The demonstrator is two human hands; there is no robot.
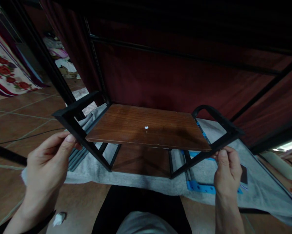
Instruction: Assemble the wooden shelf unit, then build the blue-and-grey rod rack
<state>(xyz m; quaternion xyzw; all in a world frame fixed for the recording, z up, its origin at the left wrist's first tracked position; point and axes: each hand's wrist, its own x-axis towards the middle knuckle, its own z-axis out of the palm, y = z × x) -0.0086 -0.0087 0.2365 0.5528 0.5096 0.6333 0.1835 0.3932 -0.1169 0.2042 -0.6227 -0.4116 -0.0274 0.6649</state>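
Note:
A small two-tier shelf rack (148, 128) stands in front of me, with brown wood-grain boards between black side frames. A small white heart-shaped mark shows on its upper board, and the lower board (141, 159) lies beneath. My left hand (48, 162) pinches the outer edge of the left side frame (74, 128) between thumb and fingers. On the other side, my right hand (226, 172) is closed on the right side frame (209, 149), just below the upper board's corner. Some fingertips of both hands are hidden behind the frames.
The rack rests on a grey cloth (153, 182). Blue perforated strips (201, 187) lie at its right, grey rods (75, 159) at its left. A dark red curtain (148, 74) hangs behind, with black posts (45, 61) around. Crumpled white paper (59, 219) is on the tiled floor.

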